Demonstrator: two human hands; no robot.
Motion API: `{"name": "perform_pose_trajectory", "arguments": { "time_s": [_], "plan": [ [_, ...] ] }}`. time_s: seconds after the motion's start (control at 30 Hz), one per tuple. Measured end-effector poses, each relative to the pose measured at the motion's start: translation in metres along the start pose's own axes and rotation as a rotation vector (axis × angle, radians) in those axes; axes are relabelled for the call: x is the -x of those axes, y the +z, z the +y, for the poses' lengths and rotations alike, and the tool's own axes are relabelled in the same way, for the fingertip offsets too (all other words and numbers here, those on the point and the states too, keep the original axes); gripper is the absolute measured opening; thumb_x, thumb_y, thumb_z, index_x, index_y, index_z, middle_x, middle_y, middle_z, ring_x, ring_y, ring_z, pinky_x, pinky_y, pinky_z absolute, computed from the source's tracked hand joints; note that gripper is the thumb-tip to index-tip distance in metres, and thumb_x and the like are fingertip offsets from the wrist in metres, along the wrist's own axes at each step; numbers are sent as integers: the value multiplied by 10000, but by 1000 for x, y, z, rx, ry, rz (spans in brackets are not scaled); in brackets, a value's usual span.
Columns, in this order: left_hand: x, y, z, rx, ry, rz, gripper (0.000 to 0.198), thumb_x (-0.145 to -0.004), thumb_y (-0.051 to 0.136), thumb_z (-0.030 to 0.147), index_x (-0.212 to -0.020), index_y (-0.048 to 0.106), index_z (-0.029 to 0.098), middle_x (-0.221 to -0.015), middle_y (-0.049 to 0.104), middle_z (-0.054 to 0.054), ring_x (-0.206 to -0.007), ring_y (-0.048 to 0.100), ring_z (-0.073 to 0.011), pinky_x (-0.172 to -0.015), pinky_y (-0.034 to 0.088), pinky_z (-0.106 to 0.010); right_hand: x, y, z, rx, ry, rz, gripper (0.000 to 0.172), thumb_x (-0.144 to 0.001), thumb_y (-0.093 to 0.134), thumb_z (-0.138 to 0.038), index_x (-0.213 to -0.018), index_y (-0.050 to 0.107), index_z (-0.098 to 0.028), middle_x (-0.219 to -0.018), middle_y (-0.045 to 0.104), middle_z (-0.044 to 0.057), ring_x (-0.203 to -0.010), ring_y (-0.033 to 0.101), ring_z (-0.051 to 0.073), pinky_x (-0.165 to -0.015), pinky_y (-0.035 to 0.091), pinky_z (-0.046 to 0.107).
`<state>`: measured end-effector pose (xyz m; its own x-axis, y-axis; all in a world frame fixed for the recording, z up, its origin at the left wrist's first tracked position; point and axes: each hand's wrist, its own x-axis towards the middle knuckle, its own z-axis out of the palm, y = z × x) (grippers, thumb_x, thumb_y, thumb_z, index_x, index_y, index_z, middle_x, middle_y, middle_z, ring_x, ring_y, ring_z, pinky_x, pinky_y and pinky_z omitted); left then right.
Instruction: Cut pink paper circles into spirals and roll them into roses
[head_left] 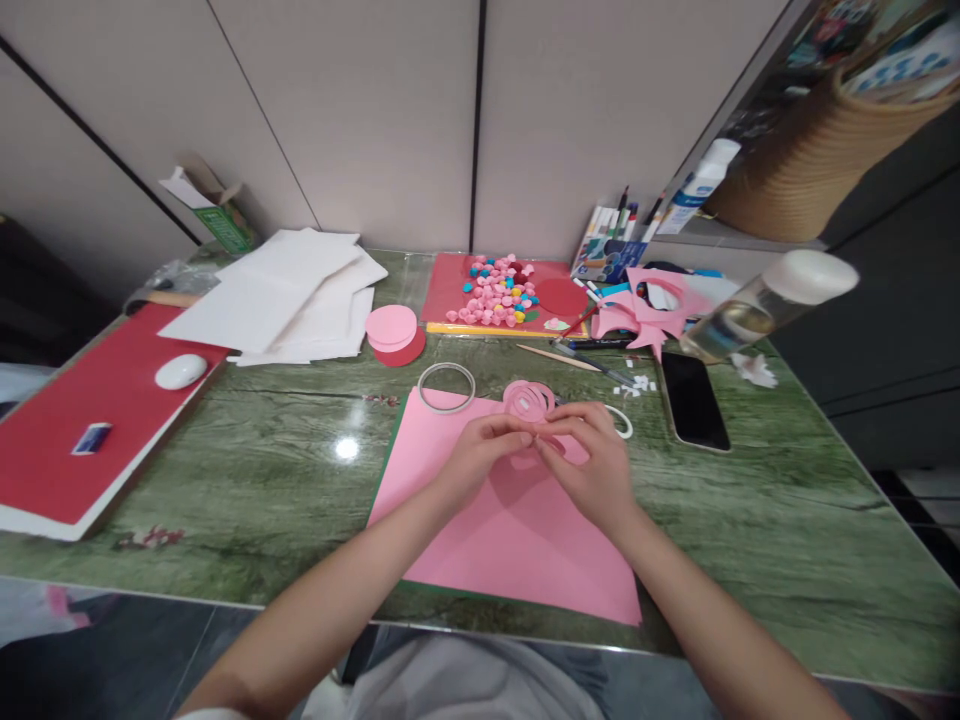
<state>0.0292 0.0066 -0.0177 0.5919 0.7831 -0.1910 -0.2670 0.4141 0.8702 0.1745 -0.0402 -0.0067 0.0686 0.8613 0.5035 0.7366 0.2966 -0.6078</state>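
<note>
My left hand (487,447) and my right hand (596,462) meet above a stack of pink paper sheets (517,530). Both hands have their fingertips pinched on a thin pink paper strip (553,443), mostly hidden by the fingers. Just beyond the fingertips lies a pink paper spiral (519,402) with a small white square on it. A roll of clear tape (447,388) rests across the upper left corner of the pink sheets. Partly behind my right hand is a white ring (622,424), perhaps a scissors handle.
White sheets (285,290) and a red folder (97,420) with a white mouse-like object (181,372) lie left. Small colourful paper pieces (501,290) sit at the back. Right are pink scraps (649,305), a phone (694,402) and a tilted-looking bottle (765,305).
</note>
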Motion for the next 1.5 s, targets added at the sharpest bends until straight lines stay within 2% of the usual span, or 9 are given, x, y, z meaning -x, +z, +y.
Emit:
{"name": "perform_pose_trajectory", "arguments": {
  "time_s": [0.3,0.5,0.63,0.83,0.93,1.13,1.27,1.5],
  "plan": [
    [-1,-3,1,-85,-33,-25,149,-643,692,244,-753,681,144,-709,650,-18,-685,561,-123,-685,395,-250,0,1,1,-90,28,-74,89,-713,620,-177,-766,646,-243,-865,580,32,-853,541,193,-764,430,380],
    [-3,-4,-2,-29,-73,27,136,-623,706,231,-727,695,146,-656,634,-7,-627,538,-105,-671,390,-253,-1,2,-3,-119,34,-97,153,-711,596,-147,-826,632,-242,-875,587,35,-874,547,195,-780,437,371],
    [-4,-5,1,-18,-30,74,130,-608,716,244,-693,687,149,-683,634,-12,-635,539,-107,-650,392,-252,-1,1,-3,-144,107,-126,242,-716,594,-168,-946,591,-244,-872,613,28,-857,563,195,-765,441,355],
    [-6,-7,2,-42,45,95,117,-599,726,218,-667,662,147,-703,615,-5,-668,551,-105,-663,402,-247,2,-3,-1,-173,187,-159,214,-746,583,-219,-959,581,-242,-812,617,10,-782,575,173,-737,438,331],
    [-6,-9,1,-53,55,79,127,-601,727,207,-672,647,138,-690,609,-3,-654,555,-103,-665,406,-249,2,-5,-1,-125,133,-130,223,-751,576,-208,-972,576,-244,-784,615,6,-783,570,176,-749,428,341],
    [-5,-8,-1,35,17,8,176,-585,741,203,-642,594,123,-646,604,1,-615,553,-96,-633,400,-237,2,-2,-2,54,-112,-63,218,-733,580,-183,-940,595,-250,-892,626,34,-880,550,206,-795,398,386],
    [-4,-6,-1,47,-74,-41,199,-575,748,212,-671,597,124,-640,605,3,-624,552,-98,-635,386,-230,4,1,-1,101,-172,-62,212,-734,577,-177,-929,603,-255,-886,618,31,-878,541,205,-793,390,393],
    [-2,-4,3,47,-115,-82,179,-578,742,205,-654,600,126,-620,594,24,-596,527,-79,-625,363,-217,5,0,-1,82,-217,-58,200,-726,588,-154,-891,615,-263,-861,610,21,-848,540,193,-764,389,381]
  ]
}}
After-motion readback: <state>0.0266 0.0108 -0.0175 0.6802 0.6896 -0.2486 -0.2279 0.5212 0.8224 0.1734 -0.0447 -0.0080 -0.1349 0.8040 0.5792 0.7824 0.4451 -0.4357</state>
